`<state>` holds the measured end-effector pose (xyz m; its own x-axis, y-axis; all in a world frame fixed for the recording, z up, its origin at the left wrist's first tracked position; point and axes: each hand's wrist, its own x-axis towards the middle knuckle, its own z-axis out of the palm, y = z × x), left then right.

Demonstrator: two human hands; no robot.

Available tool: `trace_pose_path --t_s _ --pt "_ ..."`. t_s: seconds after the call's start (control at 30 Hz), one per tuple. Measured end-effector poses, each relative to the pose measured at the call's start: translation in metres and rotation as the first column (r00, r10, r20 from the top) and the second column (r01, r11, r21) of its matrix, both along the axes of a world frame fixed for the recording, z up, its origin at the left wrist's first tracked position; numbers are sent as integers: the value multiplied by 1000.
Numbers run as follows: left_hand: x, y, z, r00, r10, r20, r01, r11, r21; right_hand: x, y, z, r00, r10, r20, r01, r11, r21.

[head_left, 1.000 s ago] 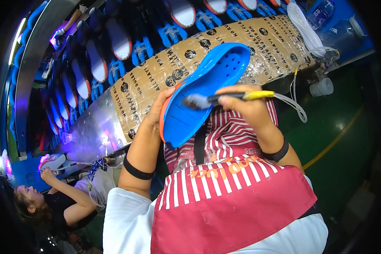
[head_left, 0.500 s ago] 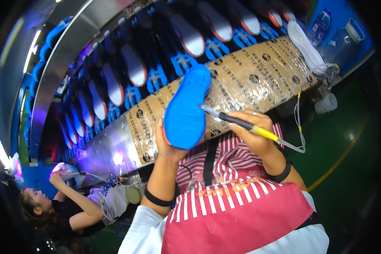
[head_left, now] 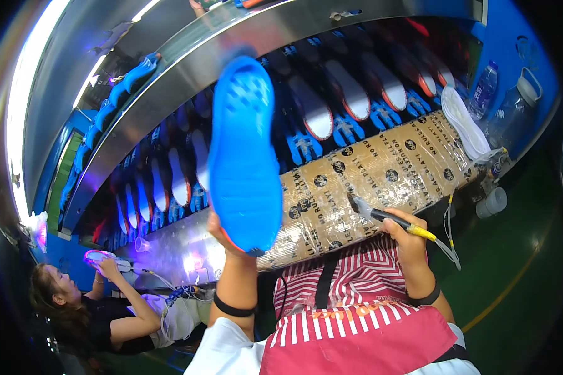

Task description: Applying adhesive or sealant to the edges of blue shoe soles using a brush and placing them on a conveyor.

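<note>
Workshop with a metal tabletop (head_left: 169,253): a blue sole (head_left: 244,172) raised left of centre, a brush (head_left: 385,216) to its right.

At far left, a co-worker (head_left: 122,303) handles a purple-lit shoe (head_left: 97,257); a clear cup (head_left: 142,244) sits on the tabletop. The left hand (head_left: 222,240) holds the sole up by its lower end; its fingers are mostly hidden behind, so I cannot tell how far they wrap. Behind run rows of white shoe parts (head_left: 355,103) and blue pieces (head_left: 348,129). Cardboard (head_left: 369,181) covers the tabletop rightward. The right hand (head_left: 411,244) has its fingers closed around the brush's black handle, bristles well apart from the sole. Farther right are a white insole (head_left: 463,122), a pale cup (head_left: 492,203) below the tabletop's edge, a bottle (head_left: 483,92) and a jug (head_left: 512,112).
</note>
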<state>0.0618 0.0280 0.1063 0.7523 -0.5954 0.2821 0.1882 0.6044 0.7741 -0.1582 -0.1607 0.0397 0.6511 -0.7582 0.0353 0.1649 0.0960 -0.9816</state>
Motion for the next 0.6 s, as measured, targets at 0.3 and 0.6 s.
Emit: trace_pose_path --t_s 0.3,0.6 --pt "164 -50 171 848 -435 305 506 834 -218 2 -3 1 999 35 -11 -35 999 37" --pt "186 -54 173 939 340 -57 -336 939 68 -8 -2 -15 999 -16 -34 19 996 90"
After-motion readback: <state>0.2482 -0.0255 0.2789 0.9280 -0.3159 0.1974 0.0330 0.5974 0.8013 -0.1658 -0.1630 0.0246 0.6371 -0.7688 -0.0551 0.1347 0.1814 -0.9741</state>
